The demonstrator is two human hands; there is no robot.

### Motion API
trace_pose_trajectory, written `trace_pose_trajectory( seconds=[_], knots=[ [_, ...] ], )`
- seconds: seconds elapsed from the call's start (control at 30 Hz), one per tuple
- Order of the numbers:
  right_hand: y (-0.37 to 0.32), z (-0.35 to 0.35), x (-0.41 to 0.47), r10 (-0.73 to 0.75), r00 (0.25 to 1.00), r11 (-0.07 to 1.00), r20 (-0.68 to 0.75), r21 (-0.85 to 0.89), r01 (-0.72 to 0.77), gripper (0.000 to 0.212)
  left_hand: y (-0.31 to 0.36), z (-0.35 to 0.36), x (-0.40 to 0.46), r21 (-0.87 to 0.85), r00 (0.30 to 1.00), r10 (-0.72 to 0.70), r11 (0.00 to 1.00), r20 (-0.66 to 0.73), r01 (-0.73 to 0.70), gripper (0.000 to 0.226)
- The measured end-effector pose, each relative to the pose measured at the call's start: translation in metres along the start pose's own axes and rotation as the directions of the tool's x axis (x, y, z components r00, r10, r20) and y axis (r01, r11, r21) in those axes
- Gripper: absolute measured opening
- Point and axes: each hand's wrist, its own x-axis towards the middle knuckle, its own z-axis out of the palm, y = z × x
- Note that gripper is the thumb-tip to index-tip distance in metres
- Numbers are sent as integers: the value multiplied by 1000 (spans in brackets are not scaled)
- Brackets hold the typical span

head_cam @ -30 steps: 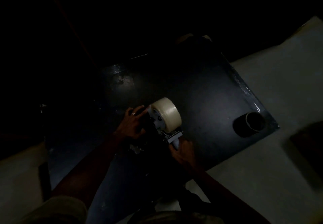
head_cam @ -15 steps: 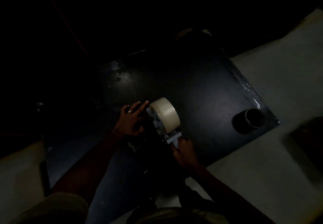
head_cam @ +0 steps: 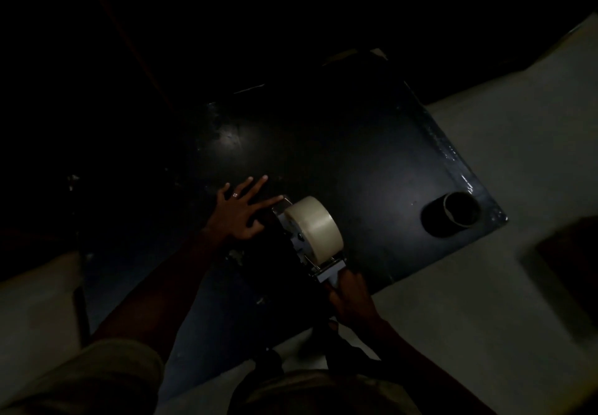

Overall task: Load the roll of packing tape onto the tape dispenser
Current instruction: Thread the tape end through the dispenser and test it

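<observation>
The scene is very dark. A pale roll of packing tape (head_cam: 315, 230) sits on the wheel of a tape dispenser (head_cam: 299, 243) over the middle of a black table (head_cam: 372, 162). My right hand (head_cam: 351, 295) grips the dispenser's handle near the table's front edge. My left hand (head_cam: 241, 211) lies just left of the dispenser with its fingers spread wide; the index fingertip reaches the dispenser's front end. A ring shows on one finger. Whether the palm rests on the table I cannot tell.
A dark cylinder, like a spent tape core (head_cam: 453, 214), stands near the table's right corner. Pale floor (head_cam: 485, 317) surrounds the table on the right and front. The far left and back are too dark to make out.
My left hand has opened from a curled pose at the roll's side into spread fingers beside the dispenser. The view shifted slightly; the right hand kept its grip on the handle.
</observation>
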Motion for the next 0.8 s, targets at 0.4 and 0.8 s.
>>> trace_pose_trajectory(
  seconds=[0.4,0.8],
  knots=[
    [-20,-19,18,152,961,904,230,361,-229,49,56,22,-30,-47,995,-82,995,50,84,95],
    [-21,-20,25,80,972,953,221,269,-140,20,100,31,-59,-163,896,-439,890,-60,426,87]
  ],
)
